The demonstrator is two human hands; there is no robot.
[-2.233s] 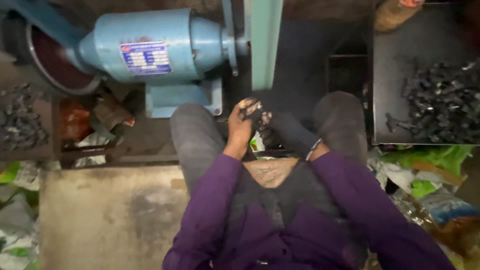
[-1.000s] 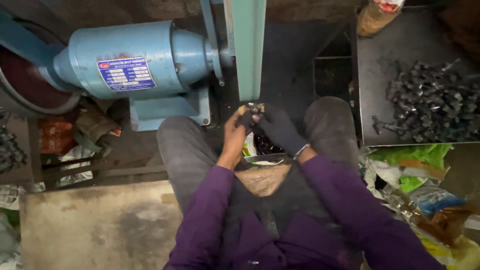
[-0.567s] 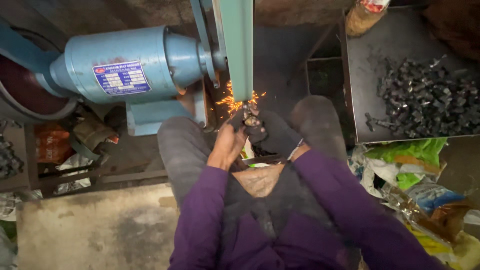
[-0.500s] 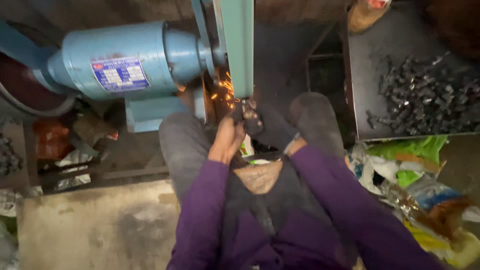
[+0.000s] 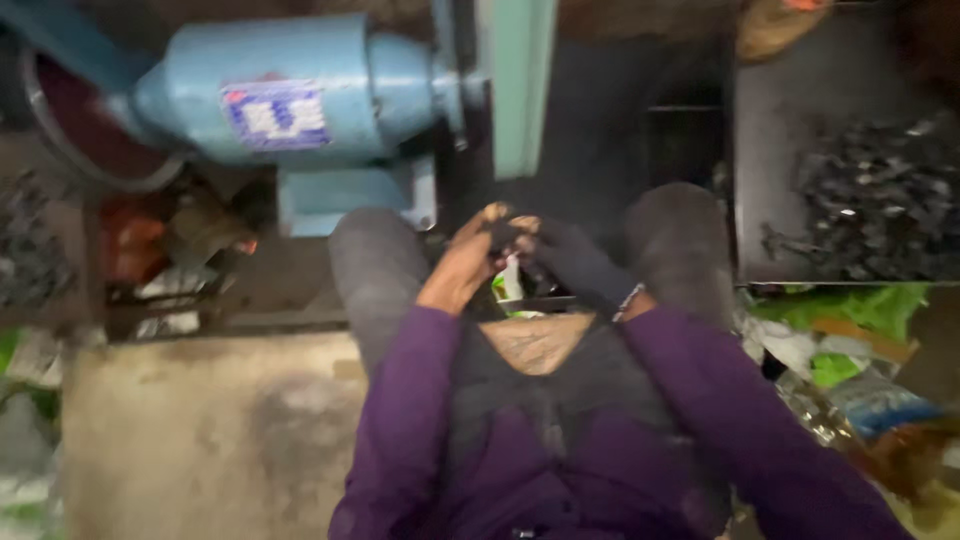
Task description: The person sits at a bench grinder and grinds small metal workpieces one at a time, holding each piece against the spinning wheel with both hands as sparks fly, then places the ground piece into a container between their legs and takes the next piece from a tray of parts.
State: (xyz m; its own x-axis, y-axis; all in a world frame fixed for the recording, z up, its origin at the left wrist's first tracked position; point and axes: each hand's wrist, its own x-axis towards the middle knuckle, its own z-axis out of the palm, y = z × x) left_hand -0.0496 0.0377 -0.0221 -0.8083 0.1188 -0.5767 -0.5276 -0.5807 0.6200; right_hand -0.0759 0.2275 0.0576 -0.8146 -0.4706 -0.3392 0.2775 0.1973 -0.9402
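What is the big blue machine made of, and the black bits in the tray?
The blue machine looks like painted metal: smooth, faintly shiny, rounded casing. The black bits look like dark metal, with small bright glints, though blur leaves that unsure. Their tray seems dull, dark sheet metal.

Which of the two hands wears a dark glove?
The right hand: a dark glove covers it to the wrist. The left hand is bare. Both meet on a small dark part.

Rectangular label (image 5: 276, 114) on the blue motor housing (image 5: 290, 90), about 10 o'clock: blue-purple border, white middle, red corner patch. Crumpled green and white wrappers (image 5: 850, 325) at 4 o'clock under the dark tray (image 5: 760, 150). Small white-green packet (image 5: 510, 285) at centre. Print blurred.
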